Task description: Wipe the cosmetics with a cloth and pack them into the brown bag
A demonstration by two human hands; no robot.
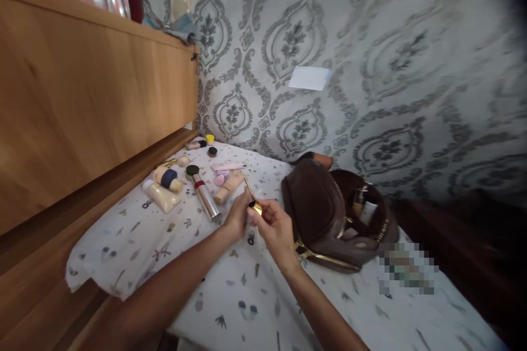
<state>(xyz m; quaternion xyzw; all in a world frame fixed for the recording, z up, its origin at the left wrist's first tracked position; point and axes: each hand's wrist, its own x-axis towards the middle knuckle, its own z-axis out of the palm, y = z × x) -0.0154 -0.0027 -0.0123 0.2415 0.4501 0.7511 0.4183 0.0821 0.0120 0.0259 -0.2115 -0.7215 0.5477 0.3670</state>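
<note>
Head view: gold item pinched between right fingers.

The cap is gold, the bag brown.

Two hands, the left hand and the right hand, are showing near the centre of the frame, with one gold-coloured item in the right. Left of centre, one silver bottle, one slim pink tube, one cream tube, one blue-banded bottle and one yellow piece are lying on one printed cloth. One brown bag is sitting right of centre, and one white card is showing at the upper middle.
</note>
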